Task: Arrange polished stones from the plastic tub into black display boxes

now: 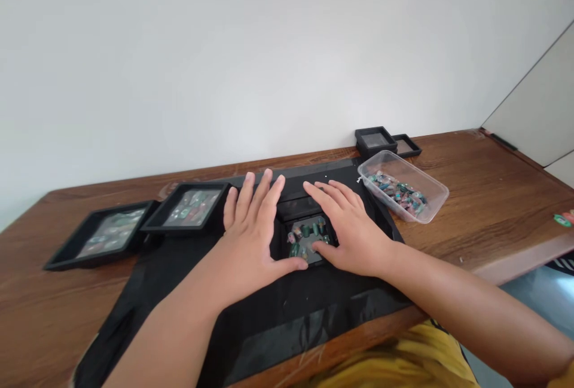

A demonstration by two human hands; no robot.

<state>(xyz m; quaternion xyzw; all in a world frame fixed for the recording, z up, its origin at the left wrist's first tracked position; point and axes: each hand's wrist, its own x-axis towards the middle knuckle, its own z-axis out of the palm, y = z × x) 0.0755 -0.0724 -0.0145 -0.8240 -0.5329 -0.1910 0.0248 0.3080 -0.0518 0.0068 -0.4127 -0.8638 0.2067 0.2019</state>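
My left hand (255, 229) is open, its fingers stretched and thumb pointing right over the near side of a small black frame (284, 238). My right hand (352, 226) hovers at the frame's right side, fingers extended and apart. Its thumb reaches over the frame's grey inner panel; whether it touches cannot be seen. Several glossy green, pink and brown pieces that look like false nails (306, 231) lie spread inside. Parts of the frame are hidden behind both hands. A black sheet (287, 292) lies underneath.
Two black display frames (147, 223) with similar pieces stand at left. A clear plastic tub (437, 194) of loose pieces sits at right, with further black frames (381, 143) behind it. Small green and pink items (562, 219) show at the far right edge of the wooden table (470, 167).
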